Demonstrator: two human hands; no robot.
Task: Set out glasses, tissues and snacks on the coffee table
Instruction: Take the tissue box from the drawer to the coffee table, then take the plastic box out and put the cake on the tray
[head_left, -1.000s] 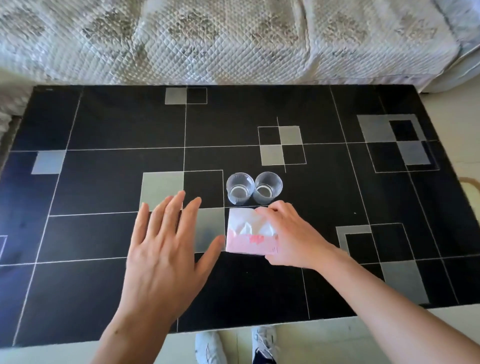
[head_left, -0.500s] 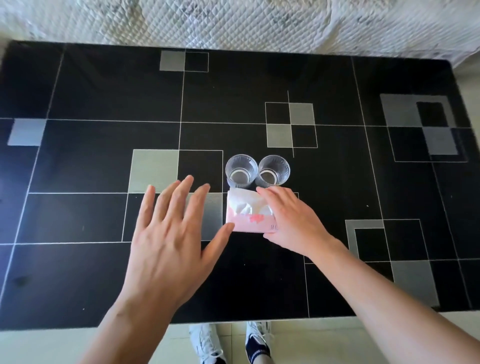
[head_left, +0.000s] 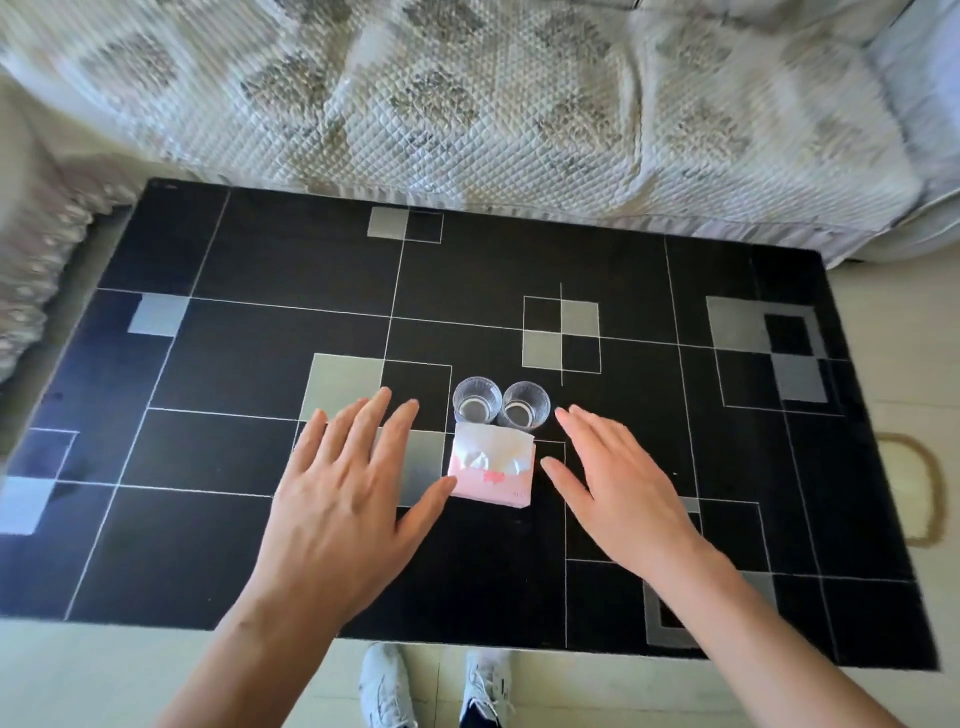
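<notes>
A pink and white tissue pack (head_left: 492, 470) lies on the black coffee table (head_left: 249, 364) near its middle. Two clear glasses stand side by side right behind it, the left glass (head_left: 477, 400) and the right glass (head_left: 526, 405). My left hand (head_left: 343, 499) hovers flat to the left of the pack, fingers spread, thumb tip close to the pack's left edge. My right hand (head_left: 618, 493) is flat to the right of the pack, a small gap away, holding nothing. No snacks are in view.
A sofa with a quilted cover (head_left: 467, 104) runs along the table's far edge and round the left end. Pale floor tiles show at the right and at the near edge, where my two white shoes (head_left: 436, 686) stand.
My right hand has let go of the tissue pack and drawn back to the right with straight fingers. The view has tilted up, showing more of the sofa.
</notes>
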